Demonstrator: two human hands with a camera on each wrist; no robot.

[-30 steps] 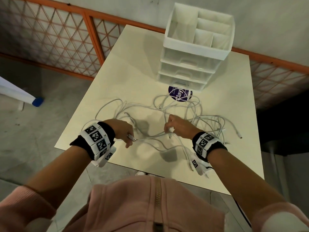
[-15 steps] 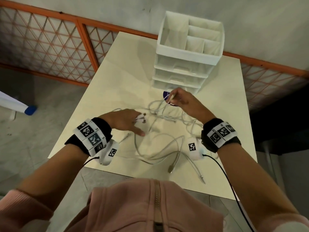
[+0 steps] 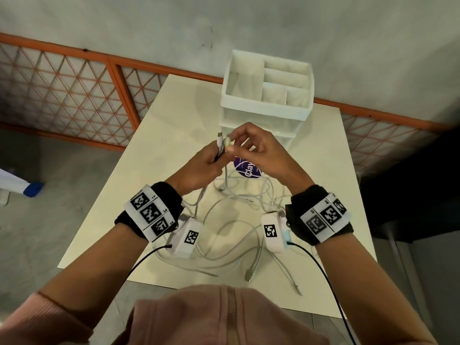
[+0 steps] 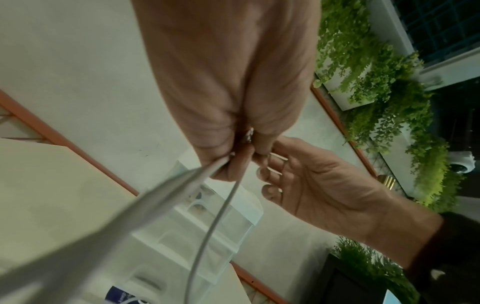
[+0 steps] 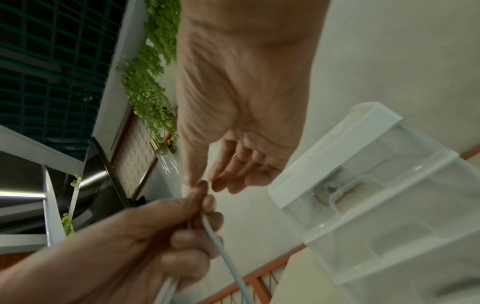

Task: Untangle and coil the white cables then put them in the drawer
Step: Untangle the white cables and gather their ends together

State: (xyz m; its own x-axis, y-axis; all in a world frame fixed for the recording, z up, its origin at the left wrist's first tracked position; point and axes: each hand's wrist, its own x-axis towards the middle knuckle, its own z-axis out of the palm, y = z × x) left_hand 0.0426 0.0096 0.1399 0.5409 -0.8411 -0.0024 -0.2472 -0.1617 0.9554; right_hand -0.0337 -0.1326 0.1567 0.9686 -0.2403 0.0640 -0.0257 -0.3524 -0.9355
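A tangle of white cables (image 3: 239, 220) lies on the cream table (image 3: 159, 170), with loose plug ends near the front edge. Both hands are raised above it, in front of the white drawer unit (image 3: 266, 105). My left hand (image 3: 201, 168) grips cable strands in a fist, a plug (image 3: 219, 143) sticking up out of it; the cables (image 4: 207, 230) trail down from that fist. My right hand (image 3: 251, 145) pinches a second plug end (image 3: 227, 141) between thumb and forefinger, right beside the left hand's plug, its other fingers loosely spread. The drawers are closed.
A purple round sticker (image 3: 247, 168) lies on the table under the hands. An orange lattice railing (image 3: 74, 95) runs behind the table against a grey wall. A blue-and-white object (image 3: 22, 186) sits on the floor at the left. Black wrist-camera leads (image 3: 321, 270) hang from both wrists.
Both hands have risen from the table and come together in front of the drawer unit, each bringing a plug end; the cables now hang from the hands to the table.
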